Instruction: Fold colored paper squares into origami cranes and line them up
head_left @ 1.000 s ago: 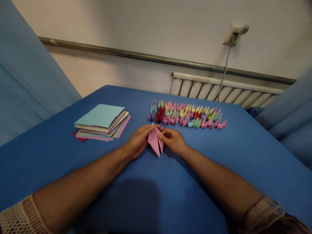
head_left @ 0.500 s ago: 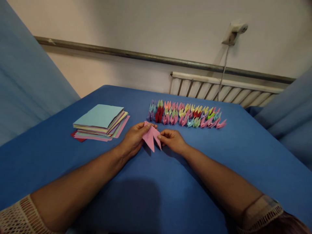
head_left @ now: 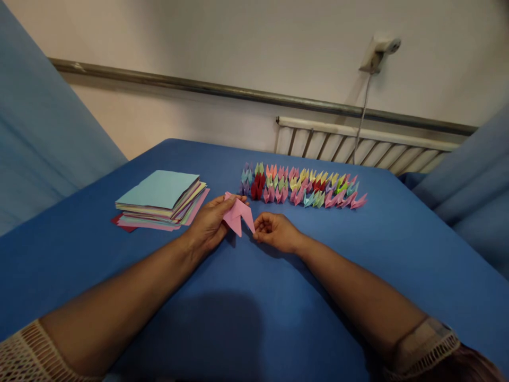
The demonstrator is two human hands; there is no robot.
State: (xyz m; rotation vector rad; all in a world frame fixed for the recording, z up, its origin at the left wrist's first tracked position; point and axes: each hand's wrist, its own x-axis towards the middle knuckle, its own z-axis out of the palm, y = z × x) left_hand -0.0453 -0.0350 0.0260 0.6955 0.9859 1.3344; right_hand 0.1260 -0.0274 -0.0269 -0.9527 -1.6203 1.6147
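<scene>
A piece of pink origami paper (head_left: 237,212), folded with two long narrow points hanging down, is held above the blue table. My left hand (head_left: 210,218) grips its upper left part, thumb on top and fingers behind. At the lower tip of the right-hand point, my right hand (head_left: 278,232) is closed in a pinch. The other point hangs loose between the hands. Beyond my hands stand rows of small folded paper cranes (head_left: 296,192) in pink, red, yellow, green, blue and purple.
A stack of coloured paper sheets (head_left: 163,190), light blue on top, lies left of my hands on the blue-covered table (head_left: 191,329). Behind the table are a wall with a metal rail (head_left: 222,91), a radiator (head_left: 338,146) and a socket with a cord (head_left: 374,58). Blue curtains (head_left: 35,116) hang at both sides.
My left hand has moved slightly left and up with the pink paper, tilting it. My right hand's fingers have slid down to the tip of the right point, which now spreads further outward.
</scene>
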